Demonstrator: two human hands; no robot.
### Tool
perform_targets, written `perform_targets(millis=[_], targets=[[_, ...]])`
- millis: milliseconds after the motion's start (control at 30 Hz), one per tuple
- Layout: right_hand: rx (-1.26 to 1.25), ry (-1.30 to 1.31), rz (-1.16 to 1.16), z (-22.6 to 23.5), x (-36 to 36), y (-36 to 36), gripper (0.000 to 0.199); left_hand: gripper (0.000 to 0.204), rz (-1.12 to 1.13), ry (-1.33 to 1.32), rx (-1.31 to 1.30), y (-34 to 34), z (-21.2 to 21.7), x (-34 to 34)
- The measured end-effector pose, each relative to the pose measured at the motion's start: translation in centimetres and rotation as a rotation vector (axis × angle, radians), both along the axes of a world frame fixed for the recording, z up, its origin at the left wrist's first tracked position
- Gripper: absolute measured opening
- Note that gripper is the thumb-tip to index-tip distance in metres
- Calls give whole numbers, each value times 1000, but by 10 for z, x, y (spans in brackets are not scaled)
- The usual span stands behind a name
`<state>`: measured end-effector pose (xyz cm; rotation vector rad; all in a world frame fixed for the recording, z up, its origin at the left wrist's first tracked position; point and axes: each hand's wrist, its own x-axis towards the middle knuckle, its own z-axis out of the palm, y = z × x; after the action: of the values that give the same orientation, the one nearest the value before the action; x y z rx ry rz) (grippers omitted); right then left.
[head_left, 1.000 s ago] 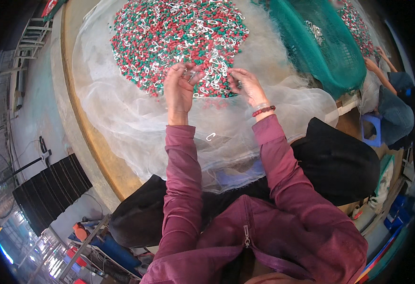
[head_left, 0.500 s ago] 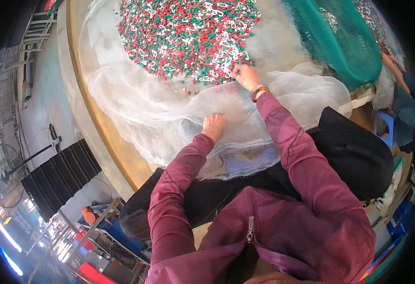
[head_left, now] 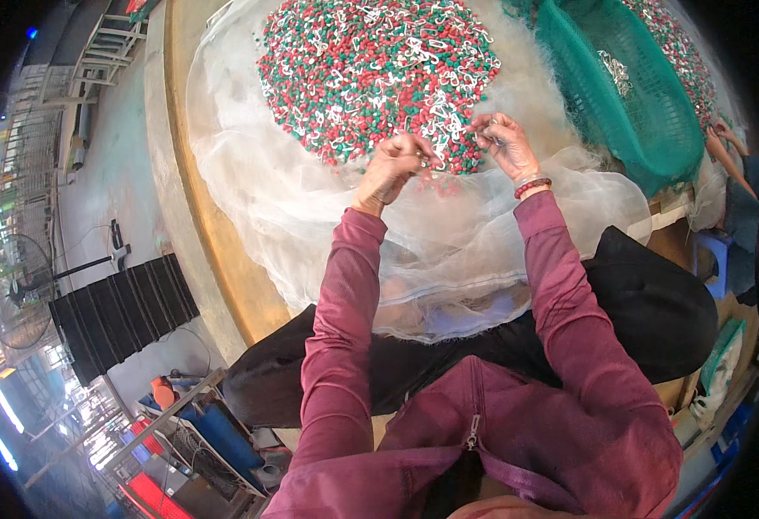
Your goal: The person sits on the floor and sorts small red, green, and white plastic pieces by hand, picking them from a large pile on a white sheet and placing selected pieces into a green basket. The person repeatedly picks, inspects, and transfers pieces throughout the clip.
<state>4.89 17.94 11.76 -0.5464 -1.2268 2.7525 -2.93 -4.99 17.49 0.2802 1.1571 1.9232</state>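
A broad pile of small red and green pieces (head_left: 353,95) is spread over white mesh netting (head_left: 267,216), with white loop-shaped clips (head_left: 427,52) scattered through it. At the pile's near edge, my left hand (head_left: 390,173) is closed in a pinch, its fingertips over some red pieces. Whatever is in it is too small and blurred to tell. My right hand (head_left: 509,149), with a red bead bracelet (head_left: 533,185) at the wrist, has thumb and fingers drawn together by the pile's near right edge. What they pinch cannot be made out.
A green mesh basket (head_left: 656,143) with a few white clips (head_left: 615,73) stands to the right. Beyond it lie another pile (head_left: 678,43) and another person's hands (head_left: 721,138). A blue stool (head_left: 710,264) is at the right, a black slatted panel (head_left: 124,316) at the left.
My left hand has come forward from the netting to the pile's edge and pinched its fingers. My right hand has lifted and drawn back slightly from the pile. The view has shifted a little.
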Motion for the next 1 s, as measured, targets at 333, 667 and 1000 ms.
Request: perform_targets(millis=[333,667,1000], targets=[[113,-101,305,-8,-26,1,24,13,-233,559,-1008,-10,-118,-54],[1780,-224,538,-126,-38,-39,39,12,54,1231,-1304,-24,-229,11],[527,-227,555,-117,-61,-14,7,12,412,3,-175,-17,-105,-20]])
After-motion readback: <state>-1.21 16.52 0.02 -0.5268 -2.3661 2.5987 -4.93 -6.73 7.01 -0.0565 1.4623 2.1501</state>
